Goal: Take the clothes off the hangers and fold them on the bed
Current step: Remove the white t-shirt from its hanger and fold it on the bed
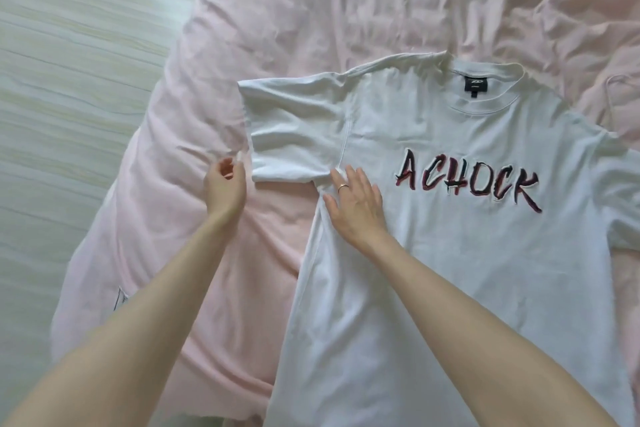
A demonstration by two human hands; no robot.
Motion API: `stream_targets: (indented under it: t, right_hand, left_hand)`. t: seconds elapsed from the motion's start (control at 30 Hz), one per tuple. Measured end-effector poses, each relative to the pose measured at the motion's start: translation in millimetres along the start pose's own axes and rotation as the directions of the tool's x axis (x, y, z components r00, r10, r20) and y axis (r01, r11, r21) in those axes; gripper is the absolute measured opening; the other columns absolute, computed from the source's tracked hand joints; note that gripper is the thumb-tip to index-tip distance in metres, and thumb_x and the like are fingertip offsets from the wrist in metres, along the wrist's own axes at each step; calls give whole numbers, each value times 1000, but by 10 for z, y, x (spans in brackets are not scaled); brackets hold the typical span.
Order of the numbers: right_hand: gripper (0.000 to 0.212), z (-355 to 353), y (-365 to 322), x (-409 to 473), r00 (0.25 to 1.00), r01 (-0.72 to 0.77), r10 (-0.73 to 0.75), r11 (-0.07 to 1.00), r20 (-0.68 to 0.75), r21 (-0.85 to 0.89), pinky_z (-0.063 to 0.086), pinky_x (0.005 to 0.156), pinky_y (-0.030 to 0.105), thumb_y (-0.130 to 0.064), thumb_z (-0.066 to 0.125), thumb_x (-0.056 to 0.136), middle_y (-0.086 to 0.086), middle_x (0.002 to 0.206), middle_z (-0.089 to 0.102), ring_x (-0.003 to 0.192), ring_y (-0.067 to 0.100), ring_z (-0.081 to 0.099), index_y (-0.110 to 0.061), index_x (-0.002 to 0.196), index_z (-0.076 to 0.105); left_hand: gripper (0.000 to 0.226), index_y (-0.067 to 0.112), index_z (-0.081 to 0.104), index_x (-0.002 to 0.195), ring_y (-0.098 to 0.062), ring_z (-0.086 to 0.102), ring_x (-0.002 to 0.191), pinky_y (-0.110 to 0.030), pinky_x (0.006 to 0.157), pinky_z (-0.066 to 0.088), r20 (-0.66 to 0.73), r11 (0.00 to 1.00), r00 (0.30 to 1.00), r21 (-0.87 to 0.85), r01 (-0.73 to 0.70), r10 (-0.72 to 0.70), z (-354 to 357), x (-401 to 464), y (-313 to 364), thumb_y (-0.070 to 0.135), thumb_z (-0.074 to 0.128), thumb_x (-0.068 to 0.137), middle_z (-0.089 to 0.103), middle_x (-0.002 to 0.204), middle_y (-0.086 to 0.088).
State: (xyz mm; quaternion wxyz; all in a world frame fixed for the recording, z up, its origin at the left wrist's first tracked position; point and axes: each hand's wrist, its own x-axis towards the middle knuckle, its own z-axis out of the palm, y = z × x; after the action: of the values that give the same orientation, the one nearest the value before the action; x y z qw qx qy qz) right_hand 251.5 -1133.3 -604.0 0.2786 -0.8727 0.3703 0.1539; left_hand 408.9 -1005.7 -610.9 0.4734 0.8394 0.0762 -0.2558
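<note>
A white T-shirt (450, 253) with dark lettering on its chest lies spread face up on the pink bed (277, 10), collar toward the far side. Its left sleeve (294, 135) stretches out flat to the left. My left hand (224, 188) pinches the lower outer corner of that sleeve with curled fingers. My right hand (356, 205) lies flat with straight fingers on the shirt near the armpit seam, a ring on one finger. No hanger shows in the shirt.
The pink duvet is rumpled across the far and right side. The bed's left edge drops to a pale wood-grain floor (69, 80). A thin white hanger-like loop (611, 94) shows at the right on the bedding.
</note>
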Motion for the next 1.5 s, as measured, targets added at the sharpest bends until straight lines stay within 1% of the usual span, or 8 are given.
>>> stream_targets:
  t: [0.2, 0.33, 0.5, 0.67, 0.77, 1.03, 1.23, 1.5]
  right_hand:
    - [60, 63, -90, 380, 992, 16, 8, 982, 127, -187, -3, 116, 48, -52, 29, 97, 0, 159, -7, 146, 19, -10, -32, 150, 9]
    - [50, -119, 19, 425, 996, -30, 5, 959, 92, 281, 13, 116, 30, -39, 35, 100, -3, 154, 23, 143, 12, 17, -21, 146, 31]
    - [41, -772, 475, 332, 917, -246, 346, 107, 196, 963, 47, 86, 29, -45, 26, 101, -4, 106, 59, 97, 12, 59, -19, 125, 46]
    - [59, -1163, 1156, 194, 852, -193, 476, -105, 219, 976, 45, 95, 42, -56, 21, 98, 6, 114, 62, 101, 23, 62, -15, 134, 42]
    - [56, -1165, 1284, 220, 828, -264, 510, -13, 234, 964, 40, 99, 42, -54, 24, 98, 3, 116, 57, 105, 20, 56, -16, 136, 41]
    - [49, -988, 1137, 746, 908, -252, 366, 865, -203, 433, 28, 109, 35, -38, 46, 96, 7, 141, 41, 132, 22, 36, -14, 138, 42]
    - [54, -1034, 710, 1375, 974, -142, 176, 966, -141, 218, 30, 106, 42, -44, 41, 96, 4, 141, 42, 132, 22, 34, -15, 141, 37]
    - [23, -1016, 528, 1858, 978, -148, 193, 903, -74, 404, 36, 71, 30, -30, 54, 88, -5, 73, 46, 81, 18, 46, -19, 72, 43]
  left_hand:
    - [71, 4, 32, 132, -21, 52, 106, -33, 94, 44, 115, 989, 990, 133, 63, -79, 328, 387, 255, 43, 65, 82, 50, 117, -5]
    - [63, 4, 50, 115, -25, 59, 99, -38, 89, 50, 180, 995, 979, 12, 100, -101, 441, 349, 451, 36, 67, 63, 60, 109, -7]
    - [43, 6, 54, 121, -34, 59, 94, -39, 79, 43, 298, 792, 797, 169, -586, 526, 692, -138, 899, 22, 44, 82, 63, 102, -18]
    - [40, 28, 46, 134, -25, 59, 104, -33, 79, 44, 761, 453, 462, 249, -856, 456, 1190, -765, 935, 37, 45, 95, 66, 109, -2]
    - [45, 28, 45, 134, -15, 56, 105, -26, 78, 37, 779, 551, 520, 277, -787, 350, 1311, -832, 746, 48, 44, 94, 57, 98, 8]
    - [15, 14, 58, 98, -22, 60, 89, -33, 78, 45, 429, 839, 874, 369, -400, 228, 1007, -328, 137, 25, 57, 89, 58, 82, 6]
    - [51, 32, 49, 109, -11, 60, 94, -34, 83, 48, 556, 927, 830, 289, -238, 40, 960, -403, -5, 59, 69, 71, 60, 97, 15]
    - [36, 26, 49, 125, -3, 55, 69, -23, 66, 37, 647, 830, 732, 277, -484, 211, 762, -322, -157, 9, 47, 93, 60, 81, 10]
